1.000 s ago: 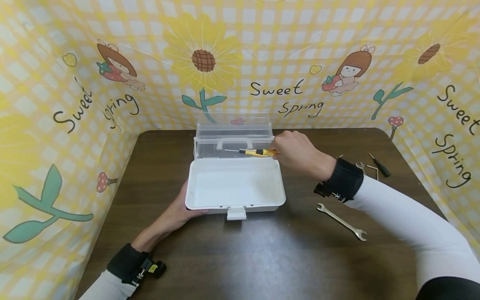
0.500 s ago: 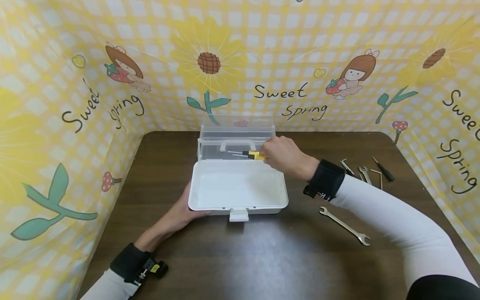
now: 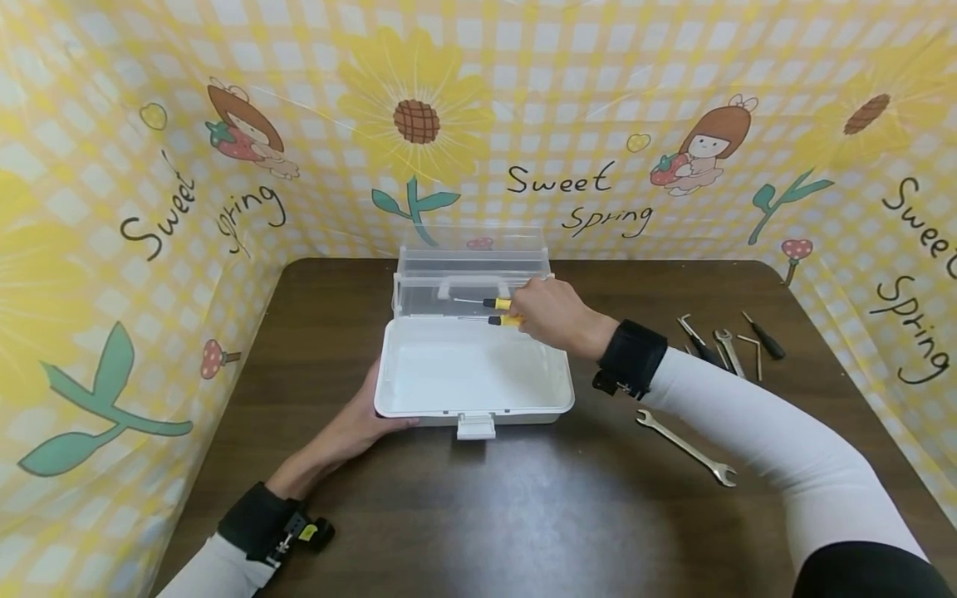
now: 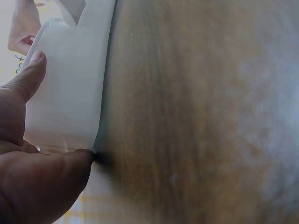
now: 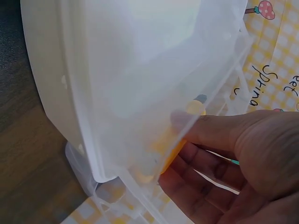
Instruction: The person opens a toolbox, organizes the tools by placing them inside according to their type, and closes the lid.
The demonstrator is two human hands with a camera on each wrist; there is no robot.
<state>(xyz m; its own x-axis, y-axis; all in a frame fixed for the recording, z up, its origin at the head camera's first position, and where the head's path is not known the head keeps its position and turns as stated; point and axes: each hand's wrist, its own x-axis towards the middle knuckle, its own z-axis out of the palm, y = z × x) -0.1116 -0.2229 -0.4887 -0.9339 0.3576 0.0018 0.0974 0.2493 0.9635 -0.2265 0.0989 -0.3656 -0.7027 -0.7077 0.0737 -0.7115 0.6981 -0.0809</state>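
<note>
A white plastic toolbox (image 3: pixel 474 374) stands on the table with its clear lid (image 3: pixel 473 264) swung back behind it. My left hand (image 3: pixel 362 413) holds the box by its left side near the front corner; in the left wrist view, the thumb and a fingertip touch the white wall (image 4: pixel 65 88). Over the back right of the box, my right hand (image 3: pixel 557 311) grips two yellow-and-black screwdrivers, one upper screwdriver (image 3: pixel 499 304) and one lower screwdriver (image 3: pixel 505 321), shafts pointing left. In the right wrist view, part of a yellow handle (image 5: pixel 174 154) shows, partly behind the translucent box edge.
A double open-ended wrench (image 3: pixel 686 448) lies right of the box. Further right are a smaller wrench (image 3: pixel 727 350), an L-shaped hex key (image 3: pixel 757 355), a black-handled screwdriver (image 3: pixel 764 335) and another dark-handled tool (image 3: pixel 697 339). Patterned cloth (image 3: pixel 568 100) hangs around the table.
My right hand has moved left and a little down, carrying the screwdrivers further over the box. The two shafts now spread apart. My left hand stays at the box.
</note>
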